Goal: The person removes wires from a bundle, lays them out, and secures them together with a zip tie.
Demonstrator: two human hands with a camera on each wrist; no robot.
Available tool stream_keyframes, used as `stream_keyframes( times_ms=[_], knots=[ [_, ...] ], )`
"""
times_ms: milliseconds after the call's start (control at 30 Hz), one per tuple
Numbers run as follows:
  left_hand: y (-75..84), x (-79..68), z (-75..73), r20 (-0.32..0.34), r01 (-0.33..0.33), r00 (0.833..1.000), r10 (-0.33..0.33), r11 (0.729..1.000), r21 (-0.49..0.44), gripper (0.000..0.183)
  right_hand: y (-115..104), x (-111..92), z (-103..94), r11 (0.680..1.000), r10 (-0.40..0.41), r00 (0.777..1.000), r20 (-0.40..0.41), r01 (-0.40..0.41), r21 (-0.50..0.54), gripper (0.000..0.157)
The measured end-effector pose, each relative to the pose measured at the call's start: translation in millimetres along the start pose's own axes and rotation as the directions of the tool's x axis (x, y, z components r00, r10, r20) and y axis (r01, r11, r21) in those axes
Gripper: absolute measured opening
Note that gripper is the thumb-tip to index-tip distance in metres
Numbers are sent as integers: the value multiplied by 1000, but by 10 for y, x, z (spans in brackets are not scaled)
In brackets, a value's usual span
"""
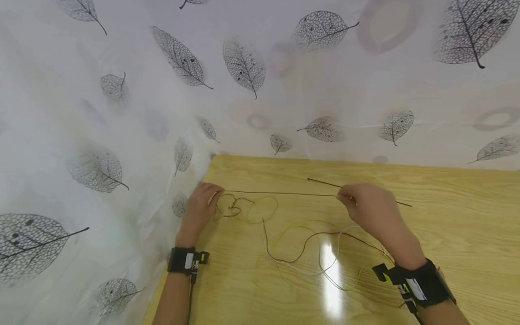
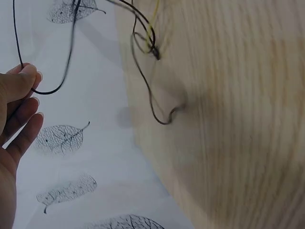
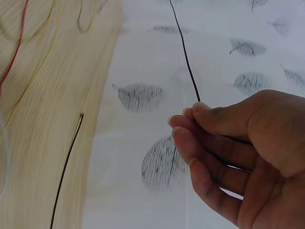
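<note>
Your left hand (image 1: 199, 203) and right hand (image 1: 371, 211) are well apart. Both pinch the dark cord (image 1: 280, 193), straight between them.

Dark cord (image 3: 188, 60), white sheet (image 1: 280, 18) with black leaf prints, yellowish wood-grain tabletop (image 1: 459, 216).

The place is a screened-off workspace, though in what sort of building cannot be told. Leaf-print sheeting (image 1: 345, 90) hangs behind and left of a wood-grain table (image 1: 459, 225) with bright glare (image 1: 333, 275).
</note>
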State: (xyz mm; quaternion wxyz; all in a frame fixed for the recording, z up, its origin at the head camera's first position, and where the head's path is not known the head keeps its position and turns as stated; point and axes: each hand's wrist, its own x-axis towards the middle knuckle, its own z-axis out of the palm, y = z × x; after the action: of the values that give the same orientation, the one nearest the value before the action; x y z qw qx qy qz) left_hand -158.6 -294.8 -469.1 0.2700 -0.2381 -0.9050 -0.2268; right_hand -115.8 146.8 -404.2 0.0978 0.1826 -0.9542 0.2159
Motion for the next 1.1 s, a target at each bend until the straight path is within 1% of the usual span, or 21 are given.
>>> stream_keyframes(
  times_ms=[133, 233, 300, 433, 533, 600, 700, 867, 1000, 1100],
  knots=[
    [-72, -72, -39, -5, 39, 999, -39, 999, 5, 15, 219, -188, -107, 999, 54, 998, -19, -54, -5, 7],
    [-121, -139, -76, 3, 81, 997, -81, 997, 3, 16, 373, -327, -162, 996, 84, 996, -25, -85, -13, 9],
    [-147, -182, -89, 15, 97, 995, -97, 995, -10, 16, 467, -415, -185, 994, 107, 994, -22, -107, -22, 9],
    [-150, -239, -87, 53, 94, 994, -92, 995, -43, 12, 617, -566, -201, 989, 143, 990, 2, -143, -37, 9],
    [-131, -268, -62, 75, 94, 993, -90, 994, -48, 12, 682, -651, -186, 987, 154, 988, 19, -153, -42, 9],
    [-125, -293, -50, 88, 106, 991, -102, 993, -49, 12, 725, -706, -174, 985, 168, 985, 35, -167, -40, 10],
    [-138, -331, -41, 93, 122, 989, -117, 991, -61, 15, 797, -786, -162, 978, 206, 977, 62, -204, -37, 11],
    [-169, -366, -27, 109, 134, 986, -126, 989, -65, 13, 924, -925, -162, 962, 272, 957, 100, -270, -31, 16],
    [-189, -405, -39, 104, 138, 985, -134, 990, -33, 10, 1010, -1037, -178, 946, 324, 940, 106, -322, -36, 18],
    [-202, -426, -59, 101, 137, 986, -133, 990, -28, 11, 1057, -1081, -185, 937, 349, 933, 91, -346, -45, 19]
  ],
)
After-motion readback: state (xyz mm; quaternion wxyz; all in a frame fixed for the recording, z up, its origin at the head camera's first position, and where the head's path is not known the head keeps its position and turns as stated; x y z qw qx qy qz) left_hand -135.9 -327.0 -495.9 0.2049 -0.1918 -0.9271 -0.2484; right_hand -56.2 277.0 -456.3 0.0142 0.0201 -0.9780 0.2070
